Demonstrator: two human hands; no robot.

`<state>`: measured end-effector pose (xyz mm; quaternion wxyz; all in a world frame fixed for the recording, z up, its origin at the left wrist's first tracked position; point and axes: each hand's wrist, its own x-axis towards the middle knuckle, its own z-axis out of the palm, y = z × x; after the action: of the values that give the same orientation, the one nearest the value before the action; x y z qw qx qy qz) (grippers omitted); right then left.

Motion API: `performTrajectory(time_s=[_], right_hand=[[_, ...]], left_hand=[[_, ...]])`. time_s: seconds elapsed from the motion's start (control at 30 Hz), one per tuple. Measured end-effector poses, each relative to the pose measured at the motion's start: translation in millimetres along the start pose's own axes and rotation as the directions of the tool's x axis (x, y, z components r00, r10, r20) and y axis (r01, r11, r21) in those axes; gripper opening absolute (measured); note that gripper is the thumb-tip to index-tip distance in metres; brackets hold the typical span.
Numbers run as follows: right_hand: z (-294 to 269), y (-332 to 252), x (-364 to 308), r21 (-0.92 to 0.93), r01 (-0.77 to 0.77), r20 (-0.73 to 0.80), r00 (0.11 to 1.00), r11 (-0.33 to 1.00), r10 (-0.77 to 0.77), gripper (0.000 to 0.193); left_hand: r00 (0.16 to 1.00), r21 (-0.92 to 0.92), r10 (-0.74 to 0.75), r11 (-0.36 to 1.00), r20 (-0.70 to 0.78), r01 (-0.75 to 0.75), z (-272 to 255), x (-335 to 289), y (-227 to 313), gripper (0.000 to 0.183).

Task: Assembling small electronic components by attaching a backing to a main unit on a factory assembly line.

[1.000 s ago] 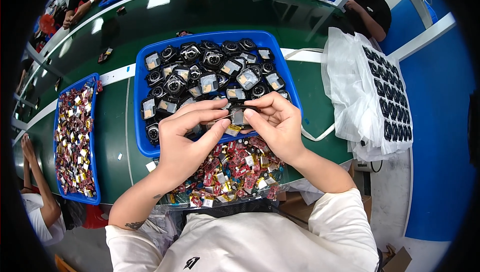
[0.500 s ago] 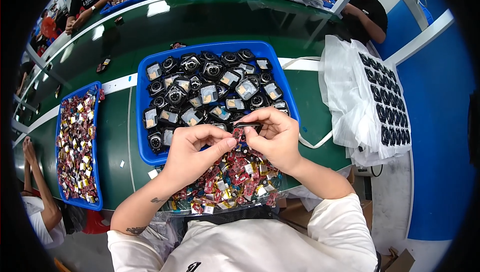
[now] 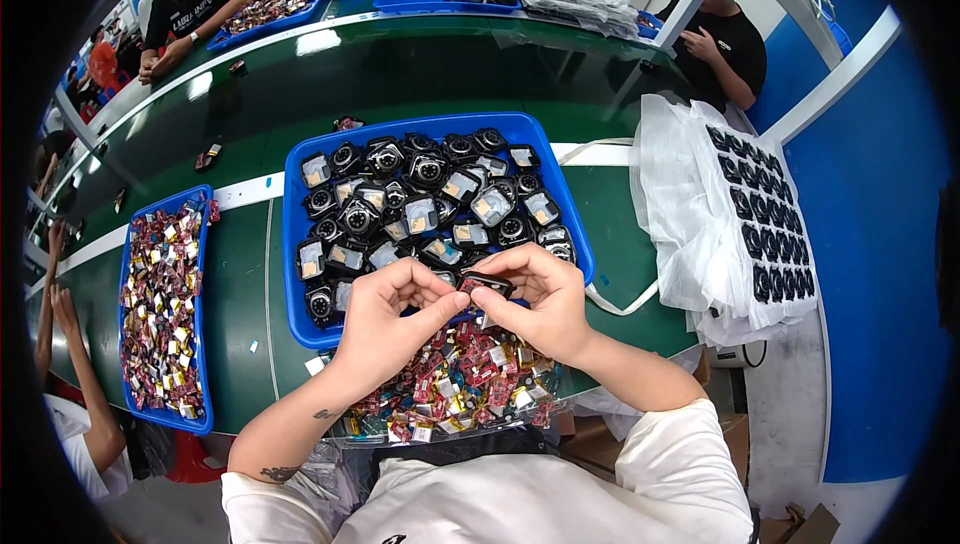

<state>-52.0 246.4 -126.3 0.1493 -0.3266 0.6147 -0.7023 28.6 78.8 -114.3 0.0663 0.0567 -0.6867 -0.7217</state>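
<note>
My right hand (image 3: 545, 299) grips a black watch case (image 3: 497, 285) between thumb and fingers, above the near edge of a blue tray. A small red circuit board (image 3: 471, 284) sits at the case's left end, partly covered by fingers. Thumb and forefinger of my left hand (image 3: 392, 312) pinch at that board, its other fingers curled. Behind my hands, the blue tray (image 3: 295, 234) holds many black watch cases (image 3: 428, 172), some showing round backs, others pale inner faces. Below them lies a heap of red circuit boards with white and yellow cells (image 3: 455, 376).
On the left stands a long blue tray (image 3: 207, 344) of similar boards. To the right, white wrapping (image 3: 675, 234) surrounds a sheet of black watch parts (image 3: 765, 214). Loose parts lie on the green worktop (image 3: 400, 69). People sit across the bench, and another person's hands (image 3: 65, 314) show at far left.
The red board, which stuck out below the case, now lies closer against it. Both hands have shifted slightly in the picture, as the whole view has tilted.
</note>
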Motion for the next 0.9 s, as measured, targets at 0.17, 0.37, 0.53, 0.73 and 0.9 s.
performTrajectory(time_s=[0.17, 0.37, 0.53, 0.73, 0.9], right_hand=[[1.0, 0.1, 1.1, 0.056, -0.031, -0.006, 1.000, 0.998, 0.031, 0.020], [0.5, 2.0, 1.1, 0.037, -0.008, -0.008, 1.000, 0.999, 0.009, 0.020], [-0.7, 2.2, 0.6, 0.014, -0.005, -0.006, 1.000, 1.000, 0.005, 0.020], [-0.2, 1.3, 0.7, -0.038, 0.023, 0.023, 0.999, 0.999, -0.022, 0.020], [1.1, 0.0, -0.5, -0.091, 0.054, 0.012, 0.999, 0.994, -0.053, 0.019]], left_hand=[[1.000, 0.011, 0.027, 1.000, -0.003, -0.027, -1.5, 0.5, -0.6, 0.011], [0.999, 0.061, 0.054, 0.997, 0.006, -0.054, -2.4, 1.1, 0.8, 0.012], [0.997, 0.029, 0.080, 0.996, 0.004, -0.080, -2.6, 2.7, -3.9, 0.014], [0.999, 0.094, 0.046, 0.994, 0.023, -0.048, -4.7, 2.9, -7.1, 0.014], [0.997, 0.108, 0.048, 0.993, 0.052, -0.053, -5.1, 2.0, -9.7, 0.013]])
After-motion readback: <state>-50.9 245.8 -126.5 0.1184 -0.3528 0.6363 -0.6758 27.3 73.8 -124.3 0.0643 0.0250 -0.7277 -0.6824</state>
